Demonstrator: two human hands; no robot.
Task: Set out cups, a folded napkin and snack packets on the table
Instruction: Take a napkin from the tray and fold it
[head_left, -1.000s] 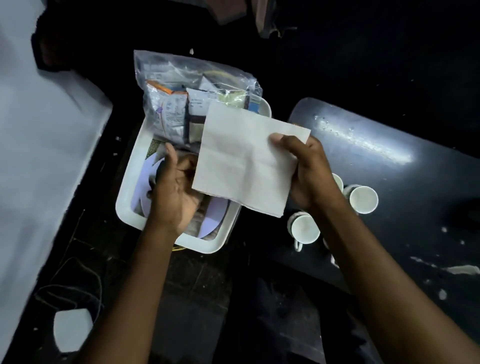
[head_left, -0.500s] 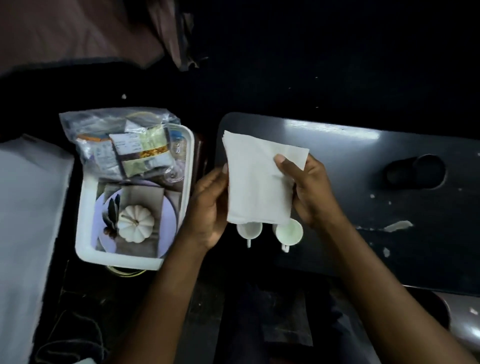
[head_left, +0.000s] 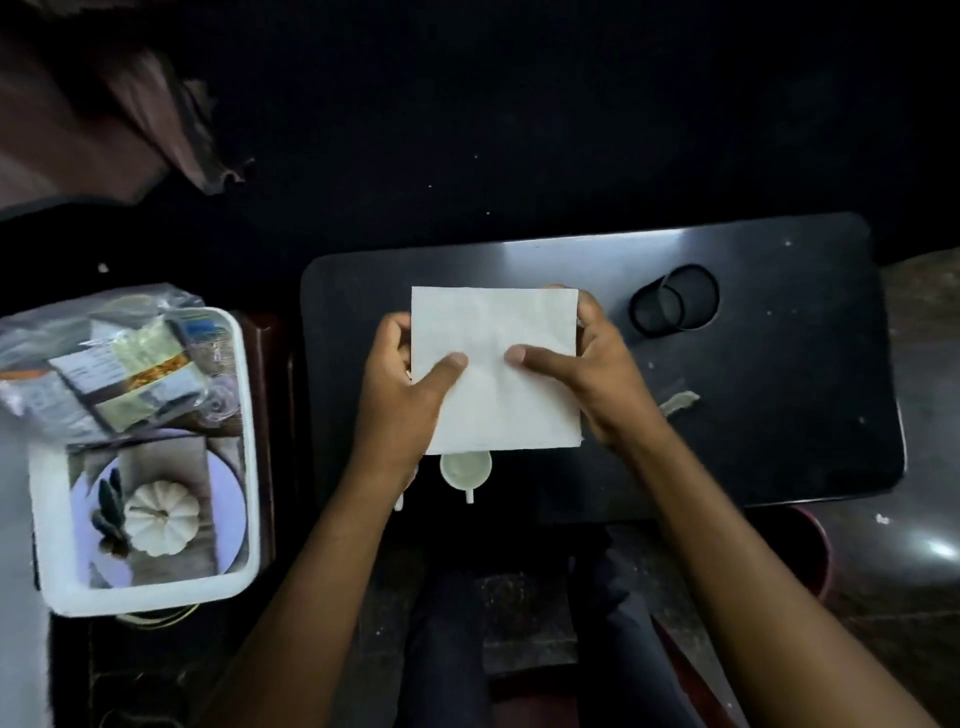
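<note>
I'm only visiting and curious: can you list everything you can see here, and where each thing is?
napkin: one, white, held flat over the table
cup: one clearly seen, white, at the table's near edge below the napkin; a second handle peeks out by the left wrist
table: one, black, centre right
round recess: one, black, in the table's far right part
tub: one, white, left of the table
bag of snack packets: one, clear, at the tub's far end
plate: one, pale lilac, at the tub's near end
pumpkin: one, white, on the plate
left hand: grips the napkin's left edge
right hand: grips the napkin's right edge
</note>
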